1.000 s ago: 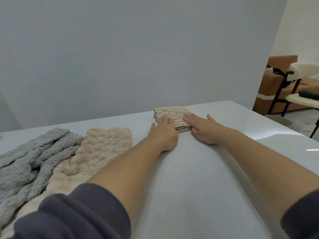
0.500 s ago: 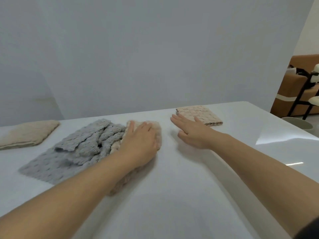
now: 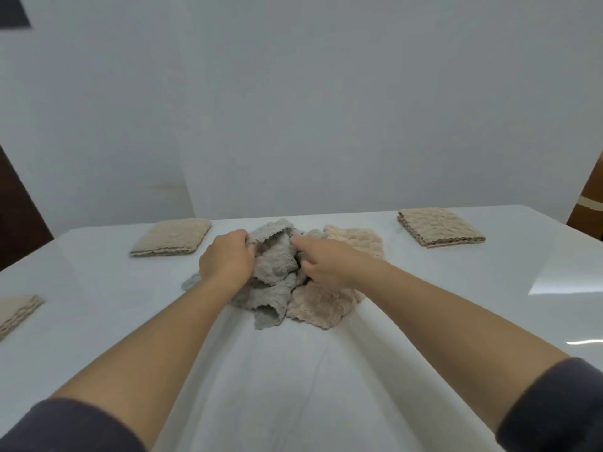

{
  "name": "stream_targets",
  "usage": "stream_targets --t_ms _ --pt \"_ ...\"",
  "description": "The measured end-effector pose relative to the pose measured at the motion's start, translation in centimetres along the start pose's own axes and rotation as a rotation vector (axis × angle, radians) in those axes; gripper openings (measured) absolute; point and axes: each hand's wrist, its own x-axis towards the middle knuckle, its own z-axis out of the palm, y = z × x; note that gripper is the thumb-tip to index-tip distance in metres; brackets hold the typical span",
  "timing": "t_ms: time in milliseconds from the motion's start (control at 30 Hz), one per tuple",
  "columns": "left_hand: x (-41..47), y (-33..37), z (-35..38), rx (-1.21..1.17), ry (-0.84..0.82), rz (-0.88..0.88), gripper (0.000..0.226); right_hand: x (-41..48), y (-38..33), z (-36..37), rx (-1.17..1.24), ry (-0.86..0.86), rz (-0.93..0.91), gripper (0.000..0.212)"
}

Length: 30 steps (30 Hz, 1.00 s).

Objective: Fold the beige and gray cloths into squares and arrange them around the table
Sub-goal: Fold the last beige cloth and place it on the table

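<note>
left hand (image 3: 228,262): fingers curled, gripped the gray cloth (image 3: 273,267) | right hand (image 3: 324,264): fingers curled, pinched the same cloth | arms (image 3: 156,347): both bare, stretched forward, hands close together

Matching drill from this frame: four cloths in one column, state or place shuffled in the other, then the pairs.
Things
1. gray cloth
2. loose beige cloth
3. far-right folded beige square
4. near-left folded beige square

States
A. cut off by the picture's left edge
B. gripped by left hand and right hand
C. unfolded, lying against the gray one on its right
D. fully in view, touched by nothing

Pairs: 1-B, 2-C, 3-D, 4-A
</note>
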Motion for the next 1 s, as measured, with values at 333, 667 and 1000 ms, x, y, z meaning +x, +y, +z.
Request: stream_targets --t_ms 333,667,1000 --pt "-1.2 1.6 -8.7 -0.546 -0.021 0.205 0.017 0.6 -3.8 -4.1 0.168 0.289 0.017 0.064" --pt "-5.1 -1.9 -4.4 0.161 -0.249 0.207 0.065 -2.9 -2.4 2.4 -0.201 -0.090 0.269 0.015" --pt "-6.6 -0.9 -1.0 0.500 -0.426 0.234 0.061 -4.2 -2.6 -4.1 0.244 0.431 0.283 0.010"
